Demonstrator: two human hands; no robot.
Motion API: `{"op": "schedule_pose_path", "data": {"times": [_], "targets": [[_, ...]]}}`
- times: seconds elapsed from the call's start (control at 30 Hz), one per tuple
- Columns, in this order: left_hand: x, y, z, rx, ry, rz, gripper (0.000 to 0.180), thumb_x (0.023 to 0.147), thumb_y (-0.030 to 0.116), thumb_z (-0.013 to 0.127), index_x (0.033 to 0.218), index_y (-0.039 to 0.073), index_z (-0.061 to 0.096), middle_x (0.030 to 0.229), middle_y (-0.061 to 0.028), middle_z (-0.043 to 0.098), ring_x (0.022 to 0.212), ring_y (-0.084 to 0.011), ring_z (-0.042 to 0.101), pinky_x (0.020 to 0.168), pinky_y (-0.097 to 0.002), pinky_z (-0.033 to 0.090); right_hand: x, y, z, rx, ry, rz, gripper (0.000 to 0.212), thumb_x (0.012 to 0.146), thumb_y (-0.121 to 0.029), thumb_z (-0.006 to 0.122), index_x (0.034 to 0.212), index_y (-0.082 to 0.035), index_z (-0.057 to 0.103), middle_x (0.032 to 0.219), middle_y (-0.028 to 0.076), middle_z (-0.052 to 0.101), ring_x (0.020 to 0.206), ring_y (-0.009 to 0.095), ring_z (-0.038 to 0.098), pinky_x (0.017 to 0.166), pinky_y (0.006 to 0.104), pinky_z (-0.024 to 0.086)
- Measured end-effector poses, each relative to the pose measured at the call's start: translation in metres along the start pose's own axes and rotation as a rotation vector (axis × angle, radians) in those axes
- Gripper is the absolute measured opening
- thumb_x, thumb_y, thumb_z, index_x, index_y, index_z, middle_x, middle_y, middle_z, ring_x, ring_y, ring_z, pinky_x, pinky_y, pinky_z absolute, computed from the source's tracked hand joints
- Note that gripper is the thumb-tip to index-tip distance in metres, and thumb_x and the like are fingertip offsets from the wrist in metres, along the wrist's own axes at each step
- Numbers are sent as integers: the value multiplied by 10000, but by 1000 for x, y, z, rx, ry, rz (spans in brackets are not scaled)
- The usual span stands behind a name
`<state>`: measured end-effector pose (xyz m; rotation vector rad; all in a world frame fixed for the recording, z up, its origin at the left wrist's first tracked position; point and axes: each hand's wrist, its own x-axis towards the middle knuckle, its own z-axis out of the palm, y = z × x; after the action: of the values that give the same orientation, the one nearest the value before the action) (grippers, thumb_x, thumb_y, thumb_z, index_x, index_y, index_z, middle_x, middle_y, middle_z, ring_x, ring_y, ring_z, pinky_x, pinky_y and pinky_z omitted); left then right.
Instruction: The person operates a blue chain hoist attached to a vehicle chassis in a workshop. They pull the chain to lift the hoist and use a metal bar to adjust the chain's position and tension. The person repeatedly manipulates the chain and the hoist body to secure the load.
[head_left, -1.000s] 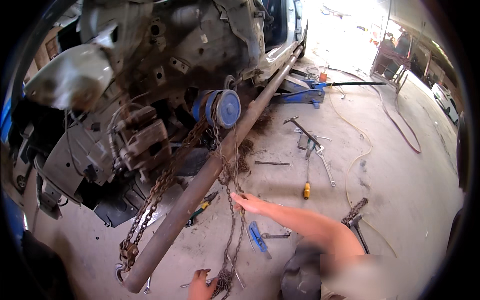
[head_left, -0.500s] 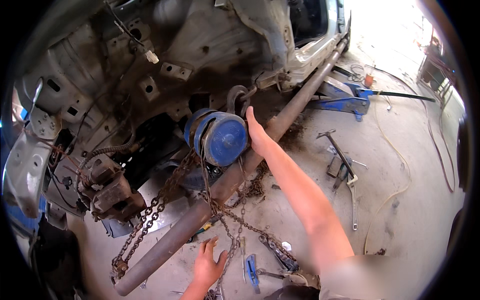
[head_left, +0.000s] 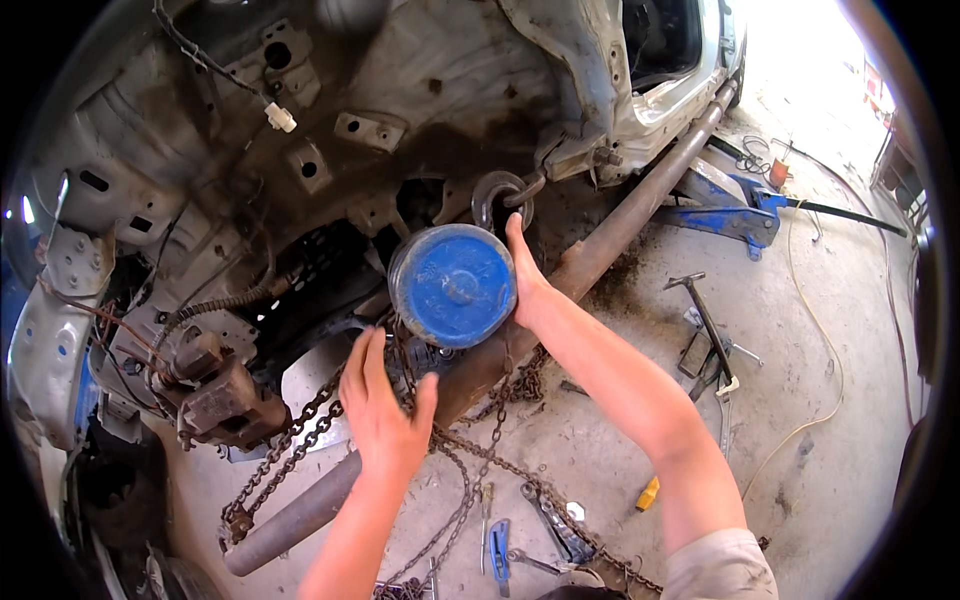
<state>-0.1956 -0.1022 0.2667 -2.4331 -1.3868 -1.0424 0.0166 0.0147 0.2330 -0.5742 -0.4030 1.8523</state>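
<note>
A round blue chain hoist point(head_left: 460, 285) hangs below the car body, its worn steel hook point(head_left: 500, 200) linked to a metal piece above. My right hand point(head_left: 527, 278) holds the hoist's right side, thumb pointing up by the hook; its other fingers are hidden behind. Just below and left of the hoist, my left hand point(head_left: 385, 405) is raised with thumb and fingers apart and nothing visibly in it. Rusty chains point(head_left: 300, 425) run from the hoist down to the left end of a long steel pipe point(head_left: 470, 385). More chain trails onto the floor.
The stripped car body point(head_left: 400, 90) fills the upper left, with a rusty brake caliper point(head_left: 225, 395) below it. A blue floor jack point(head_left: 725, 215) stands at the right. On the concrete lie a hammer point(head_left: 705, 320), a blue utility knife point(head_left: 499, 555), a screwdriver point(head_left: 485, 520) and hoses.
My left hand has risen from low over the floor to beside the hoist. The hoist has turned so its round blue face points more toward me, with my right hand still on it.
</note>
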Motion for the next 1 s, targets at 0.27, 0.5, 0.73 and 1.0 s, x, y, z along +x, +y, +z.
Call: {"op": "schedule_pose_path", "data": {"times": [0.27,0.5,0.73,1.0], "targets": [[75,5,18,221,-86,188,817,756,468,658,1305,-66,374,1358,-253,384,1283,-338,358,1072,-466,229,-5,9,7,-590,360,-18,926,846,-724,185,1293,50,427,1352,195,422,1251,298,402,1008,413,344],[111,-19,17,-122,-338,-165,734,844,568,508,1249,-44,478,1216,-254,526,1186,-364,466,995,-401,350,-55,-9,25,-569,403,-14,861,869,-669,293,1252,90,428,1274,215,453,1158,321,459,915,422,436],[113,-26,24,-346,-290,-219,687,862,533,513,1206,-62,509,1147,-275,561,1115,-374,527,942,-363,400,-75,-8,21,-487,410,-62,743,882,-616,364,1190,51,472,1138,176,541,1024,292,549,870,399,472],[75,-2,24,213,-223,88,807,846,575,480,1371,-13,305,1416,-190,333,1327,-301,292,1081,-483,178,-86,66,18,-215,338,-113,663,918,-540,398,1219,50,422,1094,177,564,1042,238,543,893,364,432]]}}
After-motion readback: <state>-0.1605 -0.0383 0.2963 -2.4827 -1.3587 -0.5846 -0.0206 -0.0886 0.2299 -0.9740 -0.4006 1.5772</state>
